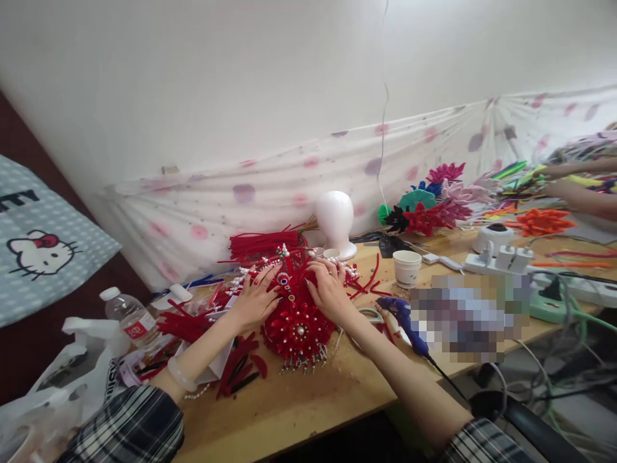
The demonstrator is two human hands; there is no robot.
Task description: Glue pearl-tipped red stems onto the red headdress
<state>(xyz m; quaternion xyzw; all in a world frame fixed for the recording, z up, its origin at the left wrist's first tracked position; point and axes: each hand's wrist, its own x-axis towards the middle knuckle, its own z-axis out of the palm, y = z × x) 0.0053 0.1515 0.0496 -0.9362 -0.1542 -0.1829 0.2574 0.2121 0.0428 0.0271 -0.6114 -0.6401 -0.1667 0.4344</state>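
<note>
A red beaded headdress (pixel 299 329) rests on the wooden table, with a large flower at its front, white pearls and hanging bead strands. My left hand (pixel 256 297) lies on its left side, fingers spread over the red material and pearls. On the opposite side, my right hand (pixel 328 288) touches the upper part, its fingers bent against the red material; the fingertips are partly hidden. Between the hands runs a row of round jewelled pieces (pixel 284 281). Behind stands a white foam head (pixel 335 222).
A blue glue gun (pixel 407 321), scissors and paper cup (pixel 407 269) are at the right, near power strips (pixel 554 299) and cables. Red strips, a plastic bottle (pixel 132 318) and a bag lie left. Fuzzy flowers (pixel 424 209) and another person's arms (pixel 583 186) are at the back right.
</note>
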